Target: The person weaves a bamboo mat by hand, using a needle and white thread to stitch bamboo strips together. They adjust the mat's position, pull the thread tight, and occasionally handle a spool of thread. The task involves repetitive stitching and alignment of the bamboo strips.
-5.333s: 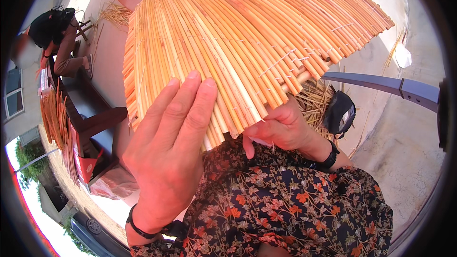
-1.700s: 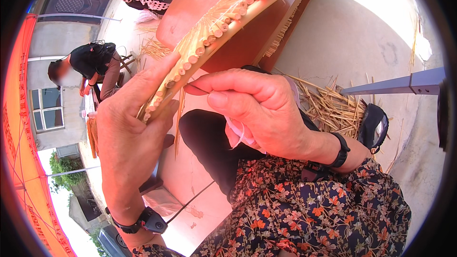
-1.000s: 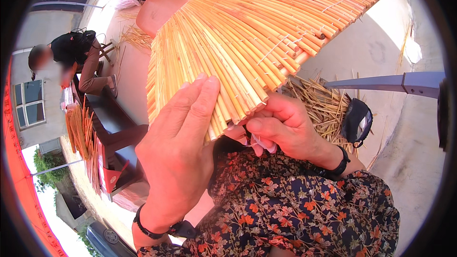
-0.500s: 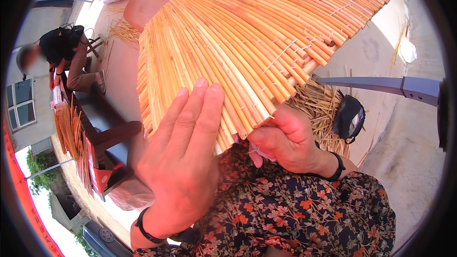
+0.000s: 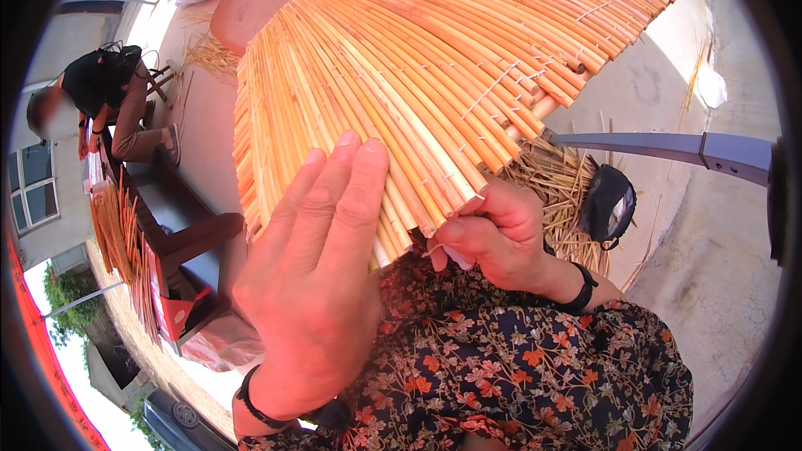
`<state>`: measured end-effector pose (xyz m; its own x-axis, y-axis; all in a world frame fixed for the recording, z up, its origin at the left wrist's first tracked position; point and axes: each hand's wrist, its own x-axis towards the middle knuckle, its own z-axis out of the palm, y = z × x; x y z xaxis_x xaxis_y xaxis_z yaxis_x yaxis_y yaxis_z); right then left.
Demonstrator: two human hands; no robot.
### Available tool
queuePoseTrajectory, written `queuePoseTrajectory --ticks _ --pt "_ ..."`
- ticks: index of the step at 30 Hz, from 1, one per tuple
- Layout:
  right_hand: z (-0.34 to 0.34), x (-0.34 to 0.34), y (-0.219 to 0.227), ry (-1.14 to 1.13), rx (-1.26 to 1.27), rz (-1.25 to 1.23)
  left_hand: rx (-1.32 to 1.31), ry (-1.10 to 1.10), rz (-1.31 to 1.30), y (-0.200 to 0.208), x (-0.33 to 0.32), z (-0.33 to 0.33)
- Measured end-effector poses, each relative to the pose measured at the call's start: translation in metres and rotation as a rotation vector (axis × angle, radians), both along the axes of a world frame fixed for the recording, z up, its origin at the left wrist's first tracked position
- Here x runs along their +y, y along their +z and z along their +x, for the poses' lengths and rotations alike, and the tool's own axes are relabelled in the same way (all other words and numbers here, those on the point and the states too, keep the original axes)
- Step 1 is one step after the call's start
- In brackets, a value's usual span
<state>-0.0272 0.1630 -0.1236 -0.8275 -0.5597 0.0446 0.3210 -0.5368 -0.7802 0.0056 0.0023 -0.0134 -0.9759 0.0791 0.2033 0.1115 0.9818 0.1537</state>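
A reed mat, made of many yellow-orange stalks stitched with rows of white thread, fans out across the upper middle. My left hand lies on its near left part, fingers stretched flat along the stalks. Beside the near edge, my right hand is closed in a pinch, thumb against the fingers. A bit of white thread shows at the thumb, by the stalk ends; the mat hides some of the fingertips. A loose thread end lies on the mat's right side.
Loose cut stalks cover the floor at right beside a black bag. A grey metal bar juts in from the right. At left, another person bends over a dark bench near bundled reeds.
The mat and both hands appear shifted slightly left in view. My right hand's pinch has moved a little up and left at the edge. At left, the other person's arms have moved.
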Motion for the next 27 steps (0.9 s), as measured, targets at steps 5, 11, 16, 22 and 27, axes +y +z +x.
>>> queuePoseTrajectory --ticks 5,11,16,22,27 --pt "0.005 0.002 0.01 0.124 -0.487 -0.31 0.044 -0.016 0.006 -0.008 0.005 -0.002" --pt "0.0 0.006 0.002 0.11 -0.462 -0.08 0.045 -0.037 -0.023 -0.012 0.006 -0.002" --pt "0.002 0.007 -0.021 0.024 -0.042 -0.086 0.033 -0.004 -0.022 -0.007 0.008 -0.003" --pt "0.003 0.006 -0.008 0.008 -0.213 -0.2 0.04 -0.029 -0.004 -0.011 0.009 -0.003" --pt "0.004 0.009 0.0 0.008 -0.304 -0.184 0.059 -0.026 -0.016 -0.012 0.013 -0.003"
